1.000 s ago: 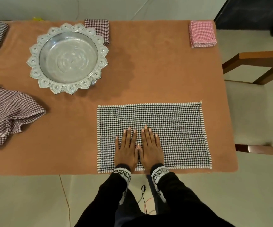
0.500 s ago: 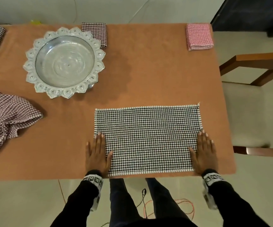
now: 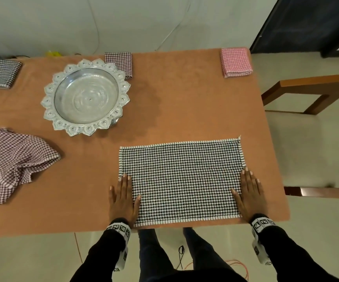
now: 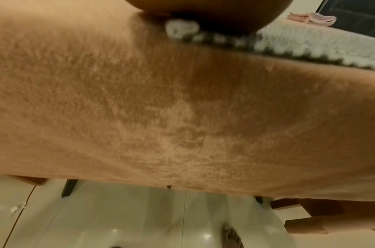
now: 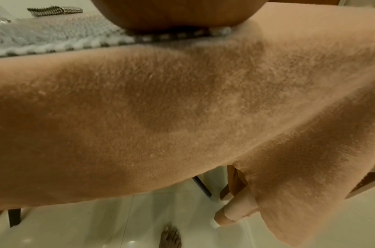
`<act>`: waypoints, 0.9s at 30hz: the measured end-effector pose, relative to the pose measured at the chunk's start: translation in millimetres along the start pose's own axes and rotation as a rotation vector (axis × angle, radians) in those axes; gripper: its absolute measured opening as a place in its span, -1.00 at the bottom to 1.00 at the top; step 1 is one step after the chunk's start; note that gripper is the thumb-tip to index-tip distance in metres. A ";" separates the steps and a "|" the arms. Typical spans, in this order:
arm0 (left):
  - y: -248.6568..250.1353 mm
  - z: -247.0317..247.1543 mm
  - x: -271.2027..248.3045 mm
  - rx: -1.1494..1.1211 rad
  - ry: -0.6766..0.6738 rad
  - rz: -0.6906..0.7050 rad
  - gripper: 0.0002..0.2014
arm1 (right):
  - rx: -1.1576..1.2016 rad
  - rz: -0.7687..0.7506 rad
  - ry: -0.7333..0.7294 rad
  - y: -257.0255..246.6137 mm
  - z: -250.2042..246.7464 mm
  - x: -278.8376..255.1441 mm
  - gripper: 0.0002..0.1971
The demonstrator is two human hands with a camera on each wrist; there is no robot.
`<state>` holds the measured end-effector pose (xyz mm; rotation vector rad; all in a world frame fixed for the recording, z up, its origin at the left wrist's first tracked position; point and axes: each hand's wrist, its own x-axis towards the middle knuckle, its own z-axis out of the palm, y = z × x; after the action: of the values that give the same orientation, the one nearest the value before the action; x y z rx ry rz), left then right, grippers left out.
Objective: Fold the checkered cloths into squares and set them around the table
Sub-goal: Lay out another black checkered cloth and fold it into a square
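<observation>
A black-and-white checkered cloth (image 3: 181, 180) lies flat as a wide rectangle at the table's near edge. My left hand (image 3: 123, 197) lies flat over its left edge, fingers straight, thumb on the cloth. At the right edge my right hand (image 3: 248, 195) lies flat the same way. Both wrist views show the brown table cover from low down, with the cloth's edge (image 4: 288, 48) (image 5: 54, 42) under each palm. A crumpled maroon checkered cloth (image 3: 16, 163) lies at the left. Folded cloths sit at the far edge: a dark one (image 3: 0, 73), a maroon one (image 3: 120, 62) and a pink one (image 3: 235, 62).
An ornate silver bowl (image 3: 86, 96) stands left of centre, partly in front of the folded maroon cloth. A wooden chair (image 3: 310, 110) with a pale seat stands by the table's right side. Bare brown table cover (image 3: 184, 102) lies between bowl and pink cloth.
My hands slid apart from the middle of the black-and-white cloth to its left and right edges, smoothing it. Over the last half second they have stayed there.
</observation>
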<state>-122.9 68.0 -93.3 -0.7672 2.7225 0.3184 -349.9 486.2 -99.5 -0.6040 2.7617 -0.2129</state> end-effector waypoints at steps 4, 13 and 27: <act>6.9 -15.8 2.0 -0.016 -0.027 -0.056 -0.26 | 0.064 0.047 0.013 -8.5 -4.9 1.2 -0.22; 19.5 -97.1 110.8 -0.103 0.109 -0.114 -0.49 | 0.189 0.067 0.100 -50.6 -63.7 107.7 -0.41; 23.0 -115.3 157.3 0.070 0.010 -0.179 -0.71 | -0.079 0.022 -0.154 -38.8 -116.4 202.4 -0.71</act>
<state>-288.7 -20.3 -35.8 -0.9857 2.6342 0.1789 -547.9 373.8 -34.9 -0.5838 2.6361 -0.0499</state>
